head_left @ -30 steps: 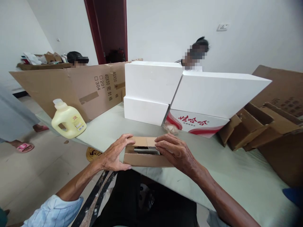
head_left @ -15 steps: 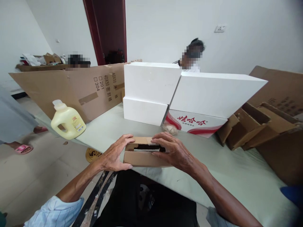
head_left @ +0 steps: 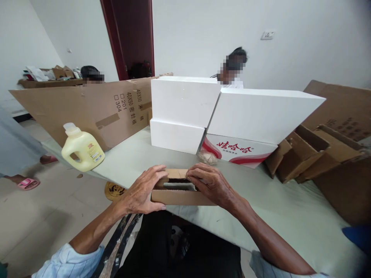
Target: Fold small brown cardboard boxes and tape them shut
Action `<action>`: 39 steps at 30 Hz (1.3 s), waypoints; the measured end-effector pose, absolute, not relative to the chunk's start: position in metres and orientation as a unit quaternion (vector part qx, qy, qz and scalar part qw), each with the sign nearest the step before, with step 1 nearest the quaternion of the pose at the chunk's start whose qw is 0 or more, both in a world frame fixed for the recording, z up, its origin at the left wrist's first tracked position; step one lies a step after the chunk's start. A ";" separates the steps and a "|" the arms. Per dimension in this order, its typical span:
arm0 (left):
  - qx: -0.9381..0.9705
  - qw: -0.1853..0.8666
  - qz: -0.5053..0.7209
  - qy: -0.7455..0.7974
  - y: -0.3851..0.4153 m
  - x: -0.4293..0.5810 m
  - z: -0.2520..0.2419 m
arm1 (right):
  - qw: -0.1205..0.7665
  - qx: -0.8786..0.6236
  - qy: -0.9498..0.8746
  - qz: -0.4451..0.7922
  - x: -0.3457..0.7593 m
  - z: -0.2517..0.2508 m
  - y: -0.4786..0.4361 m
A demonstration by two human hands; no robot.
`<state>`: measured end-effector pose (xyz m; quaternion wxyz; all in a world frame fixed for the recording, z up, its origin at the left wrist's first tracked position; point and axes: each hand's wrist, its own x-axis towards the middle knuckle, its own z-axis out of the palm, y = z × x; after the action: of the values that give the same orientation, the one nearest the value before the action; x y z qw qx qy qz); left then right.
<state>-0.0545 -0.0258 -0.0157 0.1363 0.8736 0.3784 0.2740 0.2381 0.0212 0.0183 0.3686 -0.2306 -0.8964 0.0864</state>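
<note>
From my end I see a small cardboard box (head_left: 184,198) at the near edge of the table (head_left: 240,208), its top open and a pale grey piece (head_left: 179,186) showing inside. The left hand (head_left: 143,189) clasps the box's left end, thumb along the near wall and fingers over the far side. I have the right hand (head_left: 213,183) over the right end, its fingers bunched narrow at the far rim; whether they pinch anything, I cannot tell. Just beyond lies a crumpled plastic bundle (head_left: 208,157), beside a red-and-white carton (head_left: 239,151) with a long white box (head_left: 257,116) on it. Left of these, an upper white box (head_left: 182,102) sits on a lower white box (head_left: 176,136). Farther left I see a yellow jug (head_left: 84,152) before a large printed cardboard sheet (head_left: 58,110); brown cartons (head_left: 304,156) lean together at right. Two people show partly behind, one behind the sheet (head_left: 90,72), one behind the white boxes (head_left: 236,61).
</note>
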 end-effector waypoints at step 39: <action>0.881 0.118 0.250 0.385 -0.014 -0.054 -0.027 | 0.331 -0.662 -0.670 -0.061 0.362 -0.106 0.181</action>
<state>-0.0537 -0.0135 -0.0270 0.1177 0.8805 0.3852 0.2500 0.3625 0.1807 -0.1060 0.3315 -0.6615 -0.6700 -0.0607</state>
